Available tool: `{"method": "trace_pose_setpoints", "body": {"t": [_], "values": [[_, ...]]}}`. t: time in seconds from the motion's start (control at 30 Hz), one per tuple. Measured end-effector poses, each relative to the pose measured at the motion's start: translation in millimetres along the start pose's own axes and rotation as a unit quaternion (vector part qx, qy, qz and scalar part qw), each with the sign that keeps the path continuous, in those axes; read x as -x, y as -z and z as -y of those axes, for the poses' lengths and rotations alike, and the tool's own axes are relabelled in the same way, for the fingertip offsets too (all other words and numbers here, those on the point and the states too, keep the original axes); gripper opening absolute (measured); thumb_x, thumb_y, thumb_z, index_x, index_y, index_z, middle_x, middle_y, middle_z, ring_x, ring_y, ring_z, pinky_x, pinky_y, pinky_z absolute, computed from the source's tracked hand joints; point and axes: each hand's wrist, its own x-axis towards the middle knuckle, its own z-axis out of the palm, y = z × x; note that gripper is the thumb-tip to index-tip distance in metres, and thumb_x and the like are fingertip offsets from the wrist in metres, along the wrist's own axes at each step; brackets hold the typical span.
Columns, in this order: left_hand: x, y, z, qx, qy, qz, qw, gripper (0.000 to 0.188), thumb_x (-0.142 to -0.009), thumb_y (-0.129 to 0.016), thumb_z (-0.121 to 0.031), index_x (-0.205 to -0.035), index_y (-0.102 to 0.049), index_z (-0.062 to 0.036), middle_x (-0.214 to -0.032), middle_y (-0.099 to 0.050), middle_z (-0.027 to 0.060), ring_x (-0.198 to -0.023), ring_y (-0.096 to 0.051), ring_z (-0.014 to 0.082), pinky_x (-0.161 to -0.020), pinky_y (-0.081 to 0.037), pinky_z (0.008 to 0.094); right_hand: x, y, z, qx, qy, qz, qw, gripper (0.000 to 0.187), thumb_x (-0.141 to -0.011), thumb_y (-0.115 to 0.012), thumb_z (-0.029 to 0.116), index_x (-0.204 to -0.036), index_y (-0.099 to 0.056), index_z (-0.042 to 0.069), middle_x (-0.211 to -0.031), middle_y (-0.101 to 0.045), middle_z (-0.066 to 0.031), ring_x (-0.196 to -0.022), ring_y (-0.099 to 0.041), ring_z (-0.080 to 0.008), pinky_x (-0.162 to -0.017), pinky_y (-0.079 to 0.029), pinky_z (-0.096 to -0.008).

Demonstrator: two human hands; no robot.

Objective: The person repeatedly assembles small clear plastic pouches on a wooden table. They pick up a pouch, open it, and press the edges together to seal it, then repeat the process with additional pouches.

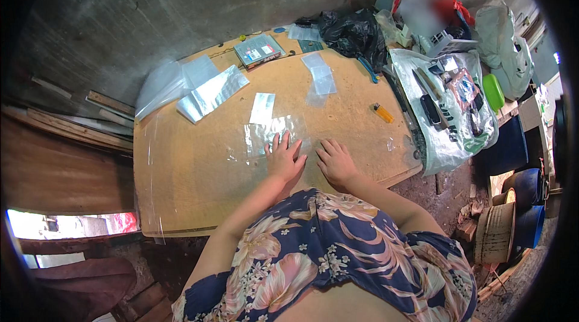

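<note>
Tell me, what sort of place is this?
Probably a makeshift workshop or a work corner at home: a worn wooden table with clear plastic pieces scattered over it, a rough, stained grey wall behind, and a cream tub among clutter on the right.

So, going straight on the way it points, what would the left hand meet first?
Past the clear plastic beneath it, the left hand would probably meet the flat whitish rectangle, near its right edge.

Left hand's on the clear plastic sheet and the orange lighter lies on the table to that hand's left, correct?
The left hand is on the clear plastic sheet, but the head view shows the orange lighter on the table to that hand's right, not left.
</note>
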Motion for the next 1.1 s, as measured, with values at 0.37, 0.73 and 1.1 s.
{"method": "trace_pose_setpoints", "body": {"t": [0.37, 0.73, 1.1], "values": [[1.0, 2.9, -1.1, -0.025, -0.017, -0.01, 0.999, 0.048, -0.077, -0.064, -0.041, -0.122, -0.06, -0.0241, -0.142, -0.036, 0.0127, -0.133, -0.028, 0.0355, -0.101, -0.023, 0.0611, 11.7, 3.9, 2.9, 0.027, -0.003, 0.015, 1.0, 0.039, -0.087, -0.052, 0.029, -0.12, -0.057, 0.008, -0.134, -0.044, -0.0129, -0.128, -0.035, -0.0297, -0.102, -0.029, -0.0456], [0.9, 1.2, 0.2, -0.007, 0.011, 0.015, 1.0, 0.048, -0.077, -0.064, -0.043, -0.123, -0.059, -0.0276, -0.145, -0.035, 0.0095, -0.135, -0.026, 0.0343, -0.106, -0.019, 0.06, 21.1, 6.7, -14.9, 0.062, -0.096, -0.066, 0.991, 0.041, -0.084, -0.058, 0.027, -0.12, -0.056, 0.007, -0.129, -0.049, -0.0144, -0.122, -0.042, -0.0319, -0.099, -0.034, -0.0438], [-0.2, 1.3, -1.6, -0.033, 0.001, 0.024, 0.999, 0.049, -0.078, -0.062, -0.045, -0.125, -0.058, -0.0276, -0.146, -0.035, 0.0095, -0.136, -0.025, 0.0353, -0.105, -0.018, 0.0629, 133.9, 61.3, -156.2, 0.095, -0.46, -0.278, 0.838, 0.03, -0.074, -0.072, 0.021, -0.096, -0.061, 0.006, -0.098, -0.058, -0.0138, -0.095, -0.055, -0.0334, -0.08, -0.046, -0.0417]]}}
